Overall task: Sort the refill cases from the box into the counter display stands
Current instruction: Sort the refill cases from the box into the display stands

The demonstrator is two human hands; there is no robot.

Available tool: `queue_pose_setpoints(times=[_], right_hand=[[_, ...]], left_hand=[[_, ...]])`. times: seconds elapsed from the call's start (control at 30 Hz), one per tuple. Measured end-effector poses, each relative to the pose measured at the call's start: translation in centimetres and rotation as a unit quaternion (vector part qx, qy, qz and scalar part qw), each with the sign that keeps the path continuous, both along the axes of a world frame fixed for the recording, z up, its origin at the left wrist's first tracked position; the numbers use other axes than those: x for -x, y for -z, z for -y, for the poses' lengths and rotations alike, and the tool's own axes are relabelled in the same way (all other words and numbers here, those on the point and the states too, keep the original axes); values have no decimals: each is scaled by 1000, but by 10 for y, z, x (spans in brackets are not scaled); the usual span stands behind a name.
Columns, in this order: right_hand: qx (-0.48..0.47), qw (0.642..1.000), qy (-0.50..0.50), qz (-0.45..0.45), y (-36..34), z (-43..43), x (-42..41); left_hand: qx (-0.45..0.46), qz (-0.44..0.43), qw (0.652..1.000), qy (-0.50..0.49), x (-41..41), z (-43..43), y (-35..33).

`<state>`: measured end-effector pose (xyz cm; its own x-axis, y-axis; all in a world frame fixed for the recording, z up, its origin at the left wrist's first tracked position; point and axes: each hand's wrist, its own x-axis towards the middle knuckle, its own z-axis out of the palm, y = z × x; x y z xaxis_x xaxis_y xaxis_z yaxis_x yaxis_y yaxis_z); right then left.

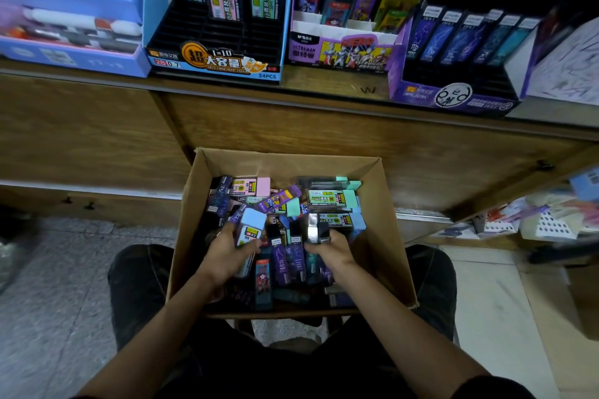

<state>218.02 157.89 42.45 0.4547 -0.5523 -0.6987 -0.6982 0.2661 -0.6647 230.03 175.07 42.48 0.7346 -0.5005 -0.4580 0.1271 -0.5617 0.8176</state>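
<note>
Looking straight down, seated: an open cardboard box point(191, 220) near and centre, wedged between two knees point(139, 272) in dark trousers, just in front of a wooden counter point(324, 120). Heaped loosely inside, at all angles, refill cases point(327, 197) in purple, dark blue and black, with pink, mint and pale blue caps. Left hand point(227, 253) inside the box, left of centre, fingers and thumb curled round a pale-blue-capped case point(251, 223) marked 2B 0.7, cap pointing far. Right hand point(330, 251) inside the box, right of centre, fingers bent over and clamped on a dark glossy case point(317, 230) catching the light. Between the two hands, apart from each other, several dark purple cases lying lengthwise in the heap. Far, on the counter top, from left to right: a pale blue tray point(71, 55) of blurred white and red items; a blue display stand point(214, 58) labelled 2B 0.7 and 24PCS, with tall cases capped blue, pink and mint upright in its far rows; a purple Ultraman stand point(340, 52) with cases capped blue, purple and yellow; and a purple constellation stand point(453, 95) with a row of dark blue cases leaning upright. Pale tiled floor to the near left and right of the box.
</note>
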Motion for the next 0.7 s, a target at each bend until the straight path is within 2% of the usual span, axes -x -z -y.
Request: queue_pose_setpoints(times=[0.13,0.3,0.43,0.57,0.7], right_hand=[[-26,994,83,67,-18,7,6],[-108,977,46,177,-51,11,-2],[-126,963,5,240,-80,11,-14],[-58,964,-6,258,-104,11,-20],[-97,958,25,267,-124,19,-22]], left_hand=[[103,-60,993,5,5,9,-16],[167,-151,974,-6,18,33,-36],[191,-116,971,80,25,54,-59],[220,-85,970,55,24,68,-79],[228,-81,969,47,19,71,-100]])
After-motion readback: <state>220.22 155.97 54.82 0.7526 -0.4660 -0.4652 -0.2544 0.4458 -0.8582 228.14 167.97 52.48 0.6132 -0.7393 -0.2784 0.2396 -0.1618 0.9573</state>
